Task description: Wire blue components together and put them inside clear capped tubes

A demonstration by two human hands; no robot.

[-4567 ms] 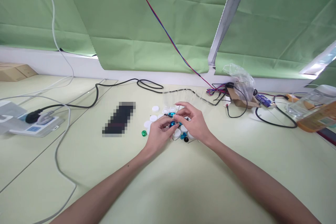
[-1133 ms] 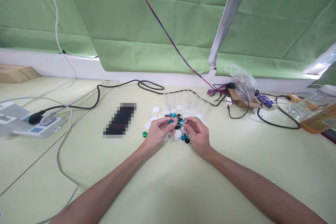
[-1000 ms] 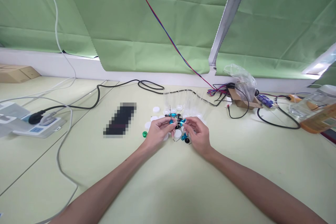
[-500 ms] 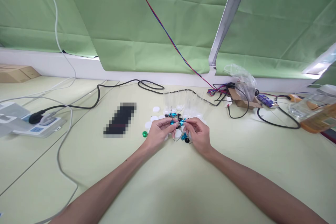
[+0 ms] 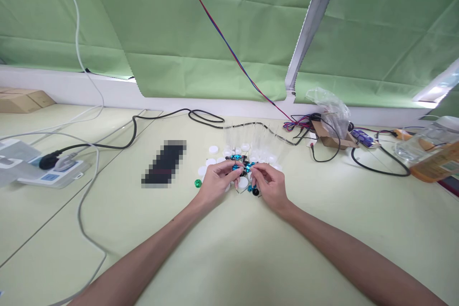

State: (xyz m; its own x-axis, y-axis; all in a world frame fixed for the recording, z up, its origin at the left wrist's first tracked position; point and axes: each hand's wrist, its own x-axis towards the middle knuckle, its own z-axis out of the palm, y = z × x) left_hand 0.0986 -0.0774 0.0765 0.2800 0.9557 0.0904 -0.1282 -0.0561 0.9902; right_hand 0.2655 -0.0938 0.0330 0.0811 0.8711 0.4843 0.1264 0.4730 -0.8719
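My left hand (image 5: 215, 182) is closed in a pinch, its fingertips at a small shiny blue part (image 5: 235, 168). Facing it, my right hand (image 5: 273, 187) pinches at another blue metallic part (image 5: 248, 168). The fingertips nearly meet, and the parts are too small to tell whether they are joined. Under and around the fingers lie more blue pieces (image 5: 235, 157), a white round cap (image 5: 243, 182), a black round piece (image 5: 256, 192) and thin bent metal rods. A green round piece (image 5: 198, 183) sits left of my left hand.
Several white caps (image 5: 213, 149) and clear tubes (image 5: 258, 135) lie behind my hands. A blurred-out dark rectangle (image 5: 164, 164) is on the left, near a power strip (image 5: 53, 172). At right are a cardboard box (image 5: 333, 139), cables (image 5: 380, 168) and an orange bottle (image 5: 435, 165).
My right hand has shifted slightly left, its fingers closing in at the blue part and covering more of the pieces below. My left hand stays nearly still.
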